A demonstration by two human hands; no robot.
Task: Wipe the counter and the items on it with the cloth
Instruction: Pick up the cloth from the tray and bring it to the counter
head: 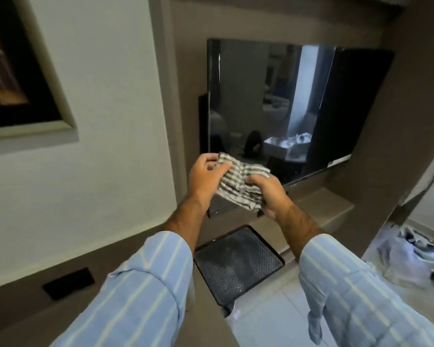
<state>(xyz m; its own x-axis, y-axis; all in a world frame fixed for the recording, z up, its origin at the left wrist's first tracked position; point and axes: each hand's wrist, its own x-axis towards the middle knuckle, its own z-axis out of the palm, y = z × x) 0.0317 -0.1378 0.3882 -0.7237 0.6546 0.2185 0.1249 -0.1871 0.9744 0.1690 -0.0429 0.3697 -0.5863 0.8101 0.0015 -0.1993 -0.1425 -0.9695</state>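
Clearly mid-regrip. Both hands raised in front of the TV, well above the bench, with the cloth bunched between them. Left hand pinching the upper edge with thumb and fingers; right hand closed round the lower bunch. Probably gathering or refolding the cloth into a pad, for a fresh face and firmer pressure when wiping. Held up and clear of the surfaces, likely to keep loose corners from dragging. Below the wrists, a dark perforated tray flat on the bench, overhanging its front edge. Further left, a flat black object on the bench, too unclear to name.
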